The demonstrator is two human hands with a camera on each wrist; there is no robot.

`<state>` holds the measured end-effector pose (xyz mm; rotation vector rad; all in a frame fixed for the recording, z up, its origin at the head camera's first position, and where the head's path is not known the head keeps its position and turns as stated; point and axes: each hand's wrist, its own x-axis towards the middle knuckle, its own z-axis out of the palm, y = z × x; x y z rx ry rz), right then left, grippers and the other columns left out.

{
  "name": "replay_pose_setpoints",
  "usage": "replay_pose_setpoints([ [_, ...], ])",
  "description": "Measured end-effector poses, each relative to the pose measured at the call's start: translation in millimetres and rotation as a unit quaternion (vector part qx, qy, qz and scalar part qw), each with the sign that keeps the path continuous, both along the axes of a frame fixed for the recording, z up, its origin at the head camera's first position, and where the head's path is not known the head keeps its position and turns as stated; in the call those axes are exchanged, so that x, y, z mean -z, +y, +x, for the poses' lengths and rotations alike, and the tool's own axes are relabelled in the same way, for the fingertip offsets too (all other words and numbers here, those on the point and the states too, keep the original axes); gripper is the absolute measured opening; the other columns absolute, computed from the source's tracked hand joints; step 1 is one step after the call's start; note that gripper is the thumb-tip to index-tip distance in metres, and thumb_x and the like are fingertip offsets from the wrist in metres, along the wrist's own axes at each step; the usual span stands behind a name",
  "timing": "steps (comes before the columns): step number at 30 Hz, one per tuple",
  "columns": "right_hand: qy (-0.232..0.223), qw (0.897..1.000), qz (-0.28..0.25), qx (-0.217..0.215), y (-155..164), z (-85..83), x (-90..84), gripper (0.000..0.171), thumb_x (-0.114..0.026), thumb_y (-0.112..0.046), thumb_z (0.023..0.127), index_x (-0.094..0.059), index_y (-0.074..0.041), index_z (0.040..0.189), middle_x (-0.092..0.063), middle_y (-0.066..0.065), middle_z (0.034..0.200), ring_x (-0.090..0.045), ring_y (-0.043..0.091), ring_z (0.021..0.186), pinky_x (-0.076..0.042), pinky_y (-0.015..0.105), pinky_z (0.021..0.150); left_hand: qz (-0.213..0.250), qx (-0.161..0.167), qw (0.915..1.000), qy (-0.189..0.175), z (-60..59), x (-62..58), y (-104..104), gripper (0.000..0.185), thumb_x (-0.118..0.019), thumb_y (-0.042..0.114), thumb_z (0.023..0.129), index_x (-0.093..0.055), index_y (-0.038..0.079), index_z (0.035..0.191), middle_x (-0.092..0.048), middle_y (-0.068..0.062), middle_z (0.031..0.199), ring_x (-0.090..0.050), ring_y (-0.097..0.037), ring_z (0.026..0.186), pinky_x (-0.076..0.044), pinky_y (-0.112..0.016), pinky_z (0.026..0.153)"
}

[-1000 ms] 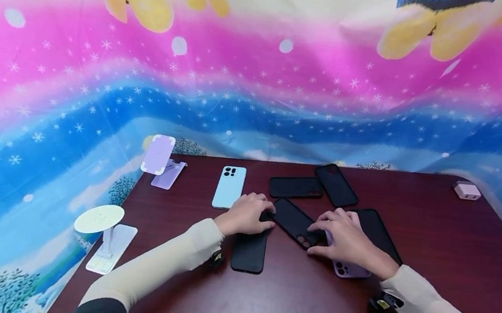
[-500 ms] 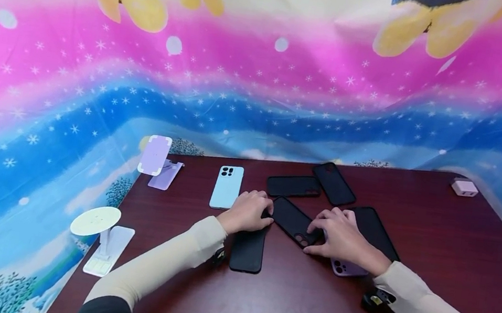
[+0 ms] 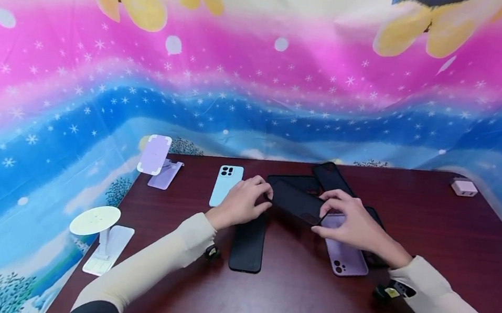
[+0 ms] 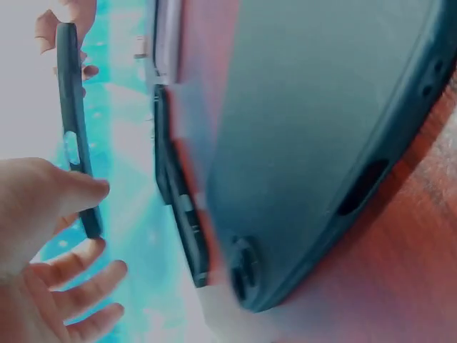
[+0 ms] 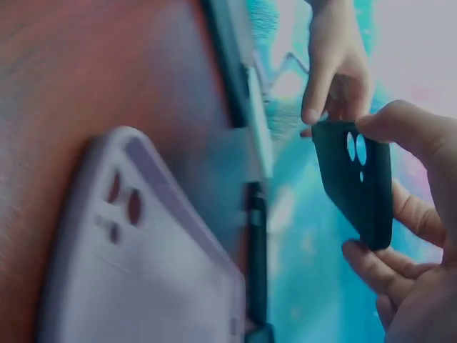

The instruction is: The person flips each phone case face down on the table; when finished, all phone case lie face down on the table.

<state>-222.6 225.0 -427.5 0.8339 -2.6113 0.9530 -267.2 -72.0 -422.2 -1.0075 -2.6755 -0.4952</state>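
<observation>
Both hands hold one black phone case (image 3: 296, 200) lifted a little above the dark red table (image 3: 298, 300). My left hand (image 3: 261, 196) pinches its left end and my right hand (image 3: 325, 215) pinches its right end. In the right wrist view the case (image 5: 357, 179) shows its camera cut-outs between my right fingers (image 5: 418, 136) and the left hand (image 5: 335, 71). The left wrist view catches the case (image 4: 75, 128) edge-on by my thumb (image 4: 68, 193). A lilac phone (image 3: 345, 252) lies face down under my right hand. Another black case (image 3: 247, 246) lies below my left hand.
A light blue phone (image 3: 226, 185) lies left of my left hand. More black cases (image 3: 331, 176) lie behind the hands. A lilac phone stand (image 3: 154, 154) and a white round stand (image 3: 95, 220) sit at the table's left edge, a small charger (image 3: 463, 187) at the far right.
The black case that lay flat under both hands has been lifted off the table and carried slightly away from me. The lilac phone beneath the right hand is now uncovered.
</observation>
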Motion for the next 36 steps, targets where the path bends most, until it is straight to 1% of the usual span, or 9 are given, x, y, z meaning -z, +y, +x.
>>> replay_pose_setpoints([
  [4, 0.005, 0.999, -0.034, -0.01, 8, 2.9, -15.6, 0.027, -0.083, -0.039, 0.07, -0.062, -0.027, 0.084, -0.059, 0.0, 0.123, -0.058, 0.004, 0.1, -0.046, 0.028, 0.078, 0.048, 0.02, 0.9982, 0.031, 3.0, -10.7, -5, 0.012, -0.069, 0.022, 0.086, -0.062, 0.02, 0.096, -0.059, 0.006, 0.102, -0.058, -0.012, 0.087, -0.046, -0.031, 0.077],
  [8, 0.003, 0.998, -0.052, -0.026, 14, 7.3, -26.7, 0.028, -0.083, -0.033, 0.072, -0.062, -0.029, 0.088, -0.059, -0.001, 0.125, -0.056, 0.003, 0.103, -0.042, 0.018, 0.079, 0.074, 0.04, 0.9946, 0.061, 5.9, -19.1, -10, 0.01, -0.069, 0.021, 0.087, -0.063, 0.021, 0.095, -0.06, 0.009, 0.101, -0.06, -0.01, 0.09, -0.048, -0.03, 0.079],
  [15, -0.031, 0.994, -0.089, -0.054, 18, 13.8, -29.2, 0.032, -0.081, -0.021, 0.076, -0.062, -0.026, 0.101, -0.055, -0.001, 0.133, -0.056, 0.006, 0.107, -0.043, 0.019, 0.079, 0.103, 0.06, 0.9863, 0.114, 10.6, -27.1, -15, 0.01, -0.069, 0.027, 0.087, -0.066, 0.021, 0.095, -0.064, 0.012, 0.1, -0.059, -0.005, 0.093, -0.048, -0.027, 0.082],
  [18, -0.03, 0.988, -0.126, -0.082, 20, 13.3, -25.6, 0.037, -0.078, -0.008, 0.077, -0.062, -0.02, 0.109, -0.054, 0.005, 0.133, -0.055, 0.01, 0.112, -0.044, 0.018, 0.081, 0.109, 0.056, 0.9839, 0.13, 12.5, -29.5, -14, 0.011, -0.068, 0.029, 0.088, -0.067, 0.022, 0.096, -0.065, 0.012, 0.1, -0.061, -0.007, 0.091, -0.048, -0.027, 0.08],
  [22, -0.013, 0.977, -0.181, -0.109, 19, 12.3, -27.2, 0.035, -0.067, 0.01, 0.081, -0.063, -0.009, 0.111, -0.058, 0.014, 0.128, -0.063, 0.011, 0.103, -0.05, 0.018, 0.077, 0.119, 0.046, 0.9815, 0.142, 16.2, -32.8, -12, 0.013, -0.066, 0.031, 0.089, -0.068, 0.022, 0.098, -0.067, 0.012, 0.099, -0.062, -0.007, 0.088, -0.048, -0.027, 0.078],
  [24, -0.001, 0.976, -0.198, -0.095, 17, 13.3, -31.8, 0.034, -0.063, 0.013, 0.083, -0.065, -0.006, 0.11, -0.062, 0.013, 0.122, -0.067, 0.01, 0.093, -0.052, 0.018, 0.07, 0.126, 0.046, 0.9811, 0.14, 18.9, -34.1, -11, 0.015, -0.066, 0.033, 0.089, -0.068, 0.022, 0.098, -0.068, 0.012, 0.098, -0.061, -0.005, 0.086, -0.048, -0.026, 0.076],
  [31, 0.054, 0.975, -0.214, 0.022, 8, 23.5, -56.5, 0.032, -0.066, 0.008, 0.083, -0.066, -0.003, 0.113, -0.072, -0.011, 0.091, -0.068, 0.005, 0.073, -0.048, 0.017, 0.058, 0.153, 0.061, 0.98, 0.112, 29.0, -37.8, -6, 0.019, -0.065, 0.036, 0.089, -0.069, 0.021, 0.101, -0.069, 0.009, 0.095, -0.061, -0.004, 0.081, -0.048, -0.024, 0.071],
  [33, 0.063, 0.971, -0.227, 0.033, 7, 23.2, -59.2, 0.034, -0.067, 0.008, 0.082, -0.065, -0.002, 0.115, -0.072, -0.012, 0.091, -0.068, 0.006, 0.072, -0.05, 0.017, 0.059, 0.157, 0.066, 0.9794, 0.109, 31.3, -38.7, -6, 0.02, -0.066, 0.035, 0.089, -0.07, 0.02, 0.102, -0.07, 0.008, 0.095, -0.061, -0.004, 0.08, -0.047, -0.023, 0.07],
  [36, 0.068, 0.964, -0.258, 0.022, 6, 20.6, -61.1, 0.041, -0.067, 0.01, 0.081, -0.062, -0.001, 0.12, -0.073, -0.007, 0.09, -0.068, 0.007, 0.07, -0.05, 0.018, 0.059, 0.17, 0.072, 0.9771, 0.105, 33.4, -39.7, -5, 0.023, -0.066, 0.034, 0.089, -0.07, 0.019, 0.106, -0.07, 0.007, 0.094, -0.058, -0.003, 0.076, -0.046, -0.022, 0.066],
])
